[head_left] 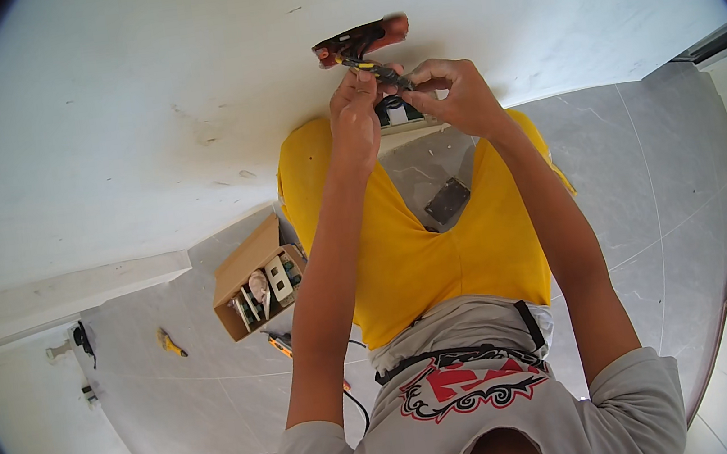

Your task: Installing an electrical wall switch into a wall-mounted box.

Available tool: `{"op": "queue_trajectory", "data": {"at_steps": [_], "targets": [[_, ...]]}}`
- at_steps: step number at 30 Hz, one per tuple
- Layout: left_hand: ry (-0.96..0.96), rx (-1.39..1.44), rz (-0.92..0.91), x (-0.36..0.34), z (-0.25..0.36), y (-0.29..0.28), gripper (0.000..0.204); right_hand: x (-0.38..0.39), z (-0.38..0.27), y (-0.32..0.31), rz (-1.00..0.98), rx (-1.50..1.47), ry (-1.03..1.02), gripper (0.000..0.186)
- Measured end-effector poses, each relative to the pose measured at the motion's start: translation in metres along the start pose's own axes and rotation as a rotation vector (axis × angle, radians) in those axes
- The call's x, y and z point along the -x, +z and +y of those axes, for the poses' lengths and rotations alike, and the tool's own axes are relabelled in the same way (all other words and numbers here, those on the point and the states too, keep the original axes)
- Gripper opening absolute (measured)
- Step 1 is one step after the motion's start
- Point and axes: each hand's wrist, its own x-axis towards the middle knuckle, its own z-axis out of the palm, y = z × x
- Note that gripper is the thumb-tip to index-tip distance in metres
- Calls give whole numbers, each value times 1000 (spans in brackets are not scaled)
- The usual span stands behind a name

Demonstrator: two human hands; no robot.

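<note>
My left hand point(355, 117) and my right hand point(456, 96) meet at the wall, both closed on a dark cable bundle point(384, 74) with a yellow part; its exact make-up is too small to tell. The bundle hangs from a reddish recessed box point(389, 30) in the white wall. Just below my fingers, at the foot of the wall, sits an opening or box point(398, 114) with dark cable and a white piece, partly hidden by my hands. My knees in yellow trousers point(312, 179) frame the spot.
An open cardboard box point(238, 279) of switch plates and small parts stands left on the grey tiled floor point(657, 182). A dark rectangular object point(447, 200) lies between my legs. A yellow item point(171, 343), an orange-black tool point(279, 343) and a black object point(84, 343) lie at left.
</note>
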Motion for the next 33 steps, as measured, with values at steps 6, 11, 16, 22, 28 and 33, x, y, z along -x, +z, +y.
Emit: {"op": "queue_trajectory", "data": {"at_steps": [6, 11, 16, 22, 28, 33], "targets": [[-39, 167, 145, -7, 12, 17, 42, 4, 6, 8, 65, 146, -170, 15], [108, -17, 269, -8, -6, 24, 46, 7, -3, 1, 121, 284, -295, 18], [156, -60, 182, -5, -8, 21, 45, -2, -47, -24, 163, 457, -331, 33], [120, -57, 180, -7, -3, 20, 44, -39, -59, -4, -8, 1029, -208, 22], [130, -36, 206, -12, -7, 14, 47, -57, -53, 8, 42, 1166, -264, 16], [126, -67, 213, -11, -6, 13, 48, -61, -51, 9, 56, 1223, -384, 14]]}}
